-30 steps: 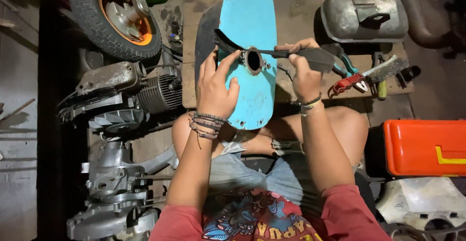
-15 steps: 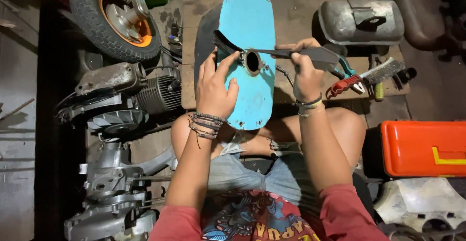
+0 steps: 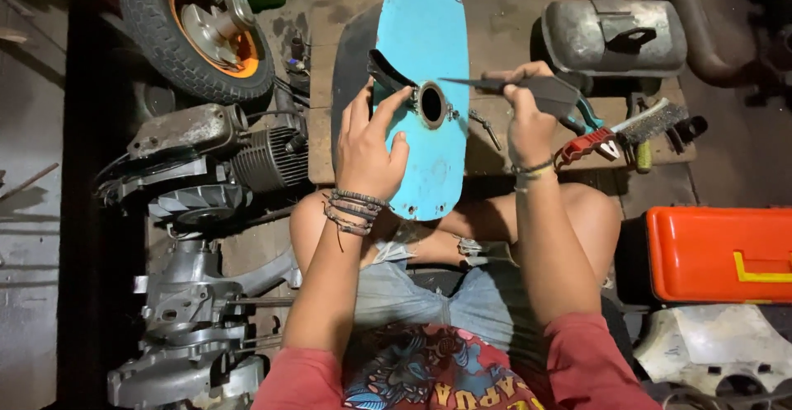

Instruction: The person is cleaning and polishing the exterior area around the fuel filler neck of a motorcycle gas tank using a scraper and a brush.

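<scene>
Head view: the left hand [image 3: 367,150] lies flat, fingers spread, on the blue panel [image 3: 425,88] propped over the knees, while the right hand [image 3: 528,117] is clamped on a dark tool [image 3: 516,88] aimed at the panel's hole [image 3: 431,103], with a wire brush [image 3: 635,125] just beside.

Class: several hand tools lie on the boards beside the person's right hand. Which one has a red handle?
The wire brush, just right of the right hand: red handle, bristled head. The pliers beside it have teal grips.
</scene>
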